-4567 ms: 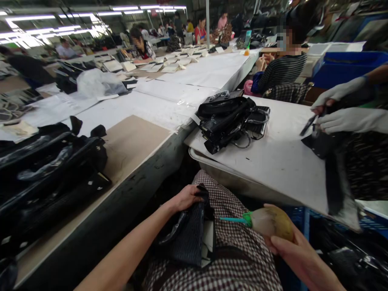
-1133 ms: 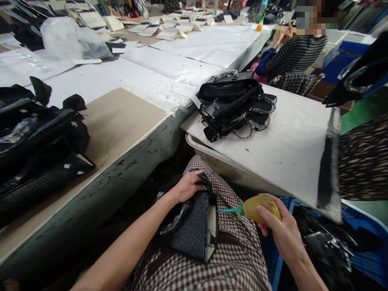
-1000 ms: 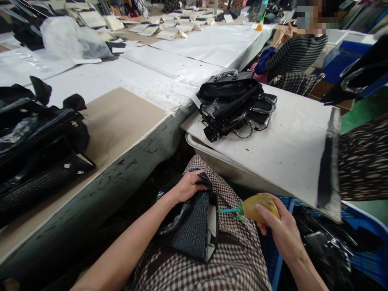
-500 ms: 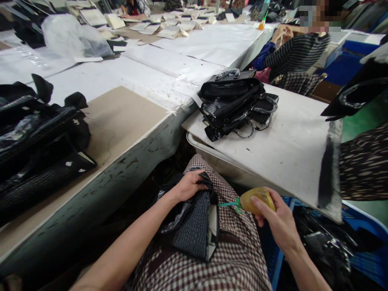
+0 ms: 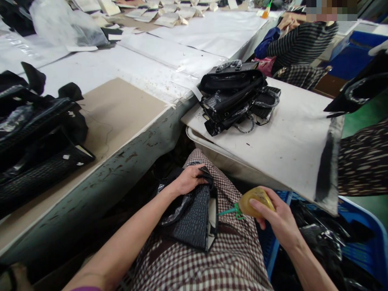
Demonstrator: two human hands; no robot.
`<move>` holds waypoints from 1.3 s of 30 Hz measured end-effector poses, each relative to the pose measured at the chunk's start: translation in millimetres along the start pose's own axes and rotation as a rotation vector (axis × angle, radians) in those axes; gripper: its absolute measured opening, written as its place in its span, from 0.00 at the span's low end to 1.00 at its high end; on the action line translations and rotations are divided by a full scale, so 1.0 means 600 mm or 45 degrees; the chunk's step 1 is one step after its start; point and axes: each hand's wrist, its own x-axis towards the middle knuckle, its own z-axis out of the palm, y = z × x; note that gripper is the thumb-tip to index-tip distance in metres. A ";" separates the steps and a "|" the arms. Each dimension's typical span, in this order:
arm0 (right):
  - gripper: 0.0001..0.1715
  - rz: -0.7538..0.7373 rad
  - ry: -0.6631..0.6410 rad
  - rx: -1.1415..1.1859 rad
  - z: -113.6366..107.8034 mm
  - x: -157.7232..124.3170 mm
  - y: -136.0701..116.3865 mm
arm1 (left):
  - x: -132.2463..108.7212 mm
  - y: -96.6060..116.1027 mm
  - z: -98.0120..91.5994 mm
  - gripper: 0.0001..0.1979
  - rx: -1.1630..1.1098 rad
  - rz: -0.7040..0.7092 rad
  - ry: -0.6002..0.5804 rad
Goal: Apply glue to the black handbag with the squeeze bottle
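Observation:
A black textured handbag [image 5: 189, 220] lies on my lap over a brown-and-white checked cloth [image 5: 239, 262]. Its side edge faces right and shows a pale lining. My left hand [image 5: 192, 179] is closed on the black flap at the top of the bag. In my right hand [image 5: 277, 208] is a yellowish squeeze bottle [image 5: 256, 202] with a thin green nozzle. The nozzle points left, its tip close to the bag's pale edge; whether it touches I cannot tell.
Black handbags [image 5: 233, 97] are piled on a white board [image 5: 291, 133] ahead right. More black bags [image 5: 39, 141] lie on the long table [image 5: 121, 101] at left. A blue crate [image 5: 376, 238] with black items stands at right. Another person [image 5: 303, 44] sits beyond the board.
The view has tilted down slightly. The bottle's nozzle has tipped a little, its tip still near the bag's edge. My left hand keeps its hold on the flap.

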 end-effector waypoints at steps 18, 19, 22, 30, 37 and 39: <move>0.29 -0.125 0.064 -0.002 -0.004 0.005 0.018 | 0.002 0.000 0.003 0.06 -0.017 -0.008 0.001; 0.29 -0.103 0.043 -0.001 -0.005 0.001 0.017 | 0.002 0.000 0.003 0.06 -0.022 -0.009 0.003; 0.30 -0.026 -0.025 0.030 -0.007 -0.015 0.013 | 0.002 0.000 0.004 0.07 -0.034 -0.008 0.008; 0.31 0.069 -0.031 0.129 -0.007 -0.037 0.020 | 0.003 0.001 0.005 0.08 -0.032 0.002 0.026; 0.31 0.132 -0.067 0.264 -0.005 -0.043 0.026 | 0.002 -0.001 0.006 0.08 -0.017 0.004 0.030; 0.28 0.140 -0.069 0.375 -0.003 -0.042 0.028 | 0.002 -0.001 0.006 0.08 -0.003 -0.001 0.036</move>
